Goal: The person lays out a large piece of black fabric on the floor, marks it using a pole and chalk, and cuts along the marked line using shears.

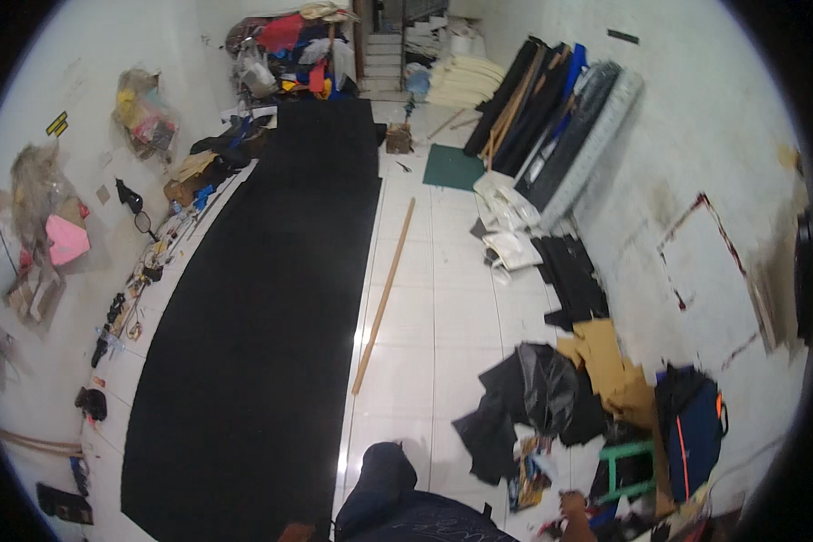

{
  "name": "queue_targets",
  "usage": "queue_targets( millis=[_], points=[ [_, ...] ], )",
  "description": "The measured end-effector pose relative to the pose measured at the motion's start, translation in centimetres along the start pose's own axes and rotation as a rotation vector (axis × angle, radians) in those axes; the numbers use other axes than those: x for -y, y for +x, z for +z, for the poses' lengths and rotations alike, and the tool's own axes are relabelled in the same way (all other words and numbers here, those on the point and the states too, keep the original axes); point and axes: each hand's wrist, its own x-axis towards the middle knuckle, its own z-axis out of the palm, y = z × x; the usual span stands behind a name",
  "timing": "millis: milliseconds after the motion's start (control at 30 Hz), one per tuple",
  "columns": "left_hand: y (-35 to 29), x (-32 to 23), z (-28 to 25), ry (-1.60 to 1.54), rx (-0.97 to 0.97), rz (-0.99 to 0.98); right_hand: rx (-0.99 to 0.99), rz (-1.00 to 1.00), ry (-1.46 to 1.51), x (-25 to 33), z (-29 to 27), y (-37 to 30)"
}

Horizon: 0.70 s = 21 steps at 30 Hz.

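Note:
A long black sheet of material [253, 298] lies spread on the tiled floor to my left. My left hand [298, 532] shows only in part at the lower edge, over the sheet's near end; its fingers cannot be made out. Low on the right, my right hand [572, 503] is beside a green stool [625, 471] and some printed packaging [530, 474]. It looks too small and blurred to tell how its fingers are set or whether they hold anything. Just ahead of it lie dark pieces of material [524, 393].
A wooden stick [386, 298] lies along the floor right of the sheet. Rolls [551, 117] lean on the right wall, near a green mat [453, 168]. A dark backpack [689, 434] stands beside brown cardboard [605, 361]. Tools and cords [140, 280] line the left wall.

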Motion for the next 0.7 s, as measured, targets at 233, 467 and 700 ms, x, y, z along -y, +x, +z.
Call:
queue_targets(
  millis=[233, 467, 700],
  points=[
    [2.2, -17.8, -6.5, -0.057, -0.131, 0.504, -0.069, -0.63, 0.29, 39.6, 4.9, 15.8],
    [11.1, -63.1, -25.9, -0.372, -0.364, 0.568, 0.428, -0.473, -0.628, 33.9, 9.3, 31.7],
    [11.8, -81.7, -40.9, -0.548, -0.64, 0.519, 0.516, -0.083, -0.4, 49.5, 16.3, 32.7]
  ],
)
